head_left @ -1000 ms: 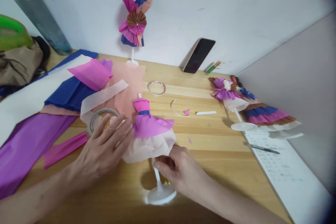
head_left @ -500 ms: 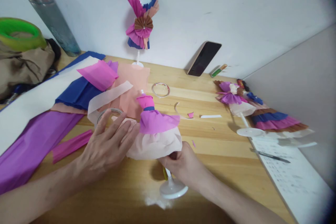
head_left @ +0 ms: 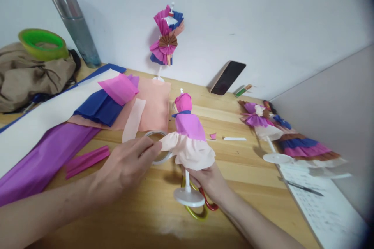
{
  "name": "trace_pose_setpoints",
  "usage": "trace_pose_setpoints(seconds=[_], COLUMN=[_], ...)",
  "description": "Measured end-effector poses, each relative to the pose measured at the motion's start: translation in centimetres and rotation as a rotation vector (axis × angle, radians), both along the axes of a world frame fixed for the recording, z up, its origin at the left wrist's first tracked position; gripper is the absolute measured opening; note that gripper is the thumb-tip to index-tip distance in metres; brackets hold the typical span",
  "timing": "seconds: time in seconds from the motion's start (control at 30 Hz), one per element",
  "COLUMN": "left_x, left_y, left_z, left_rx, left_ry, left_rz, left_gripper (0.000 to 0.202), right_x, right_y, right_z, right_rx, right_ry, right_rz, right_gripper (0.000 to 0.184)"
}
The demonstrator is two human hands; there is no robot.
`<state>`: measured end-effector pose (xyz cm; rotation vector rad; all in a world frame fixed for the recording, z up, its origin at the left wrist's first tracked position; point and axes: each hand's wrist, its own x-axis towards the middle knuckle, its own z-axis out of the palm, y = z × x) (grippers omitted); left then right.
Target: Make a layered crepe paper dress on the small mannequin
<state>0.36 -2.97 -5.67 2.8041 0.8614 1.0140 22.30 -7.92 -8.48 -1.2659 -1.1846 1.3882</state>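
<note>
Near ctr, scissors [head_left: 212, 206] behind stand [head_left: 189, 198], tape roll [head_left: 162, 161] left. Dress [head_left: 190, 126] b/w our hands: L hand [head_left: 125, 165] pinches skirt [head_left: 195, 152], R hand [head_left: 210, 179] under hem, grip unclear.

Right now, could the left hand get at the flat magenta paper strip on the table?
Probably yes: the strip lies close beside the left forearm, with nothing visible covering it. The left hand would likely first have to release the cream ruffled skirt it seems to pinch.
</note>
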Motion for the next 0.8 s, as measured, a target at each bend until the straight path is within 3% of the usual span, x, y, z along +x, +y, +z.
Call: trace_pose_setpoints(seconds=[0.1, 0.33, 0.6, 0.7, 0.8], left_x=[0.6, 3.0, 3.5, 2.9, 2.3], left_y=[1.1, 5.5, 3.9, 3.5, 4.0], left_z=[0.6, 0.0, 0.9, 0.9, 0.4], left_rx=[-0.166, -0.882, -1.319, -1.429, -1.433], left_ry=[-0.102, -0.094, -0.198, -0.294, -0.401], left_rz=[-0.007, -0.077, -0.302, -0.227, -0.062], left_gripper=[0.02, 0.027, 0.027, 0.032, 0.033], right_x=[0.4, 1.2, 1.0, 0.8, 0.7], right_y=[0.0, 0.1, -0.4, -0.7, -0.9], right_z=[-0.4, -0.8, -0.8, -0.9, -0.9], right_rx=[-0.063, -0.128, -0.186, -0.173, -0.192], right_ry=[0.077, 0.156, 0.274, 0.251, 0.195], right_rz=[0.025, 0.078, 0.154, 0.182, 0.205], right_gripper=[0.039, 0.044, 0.041, 0.041, 0.044])
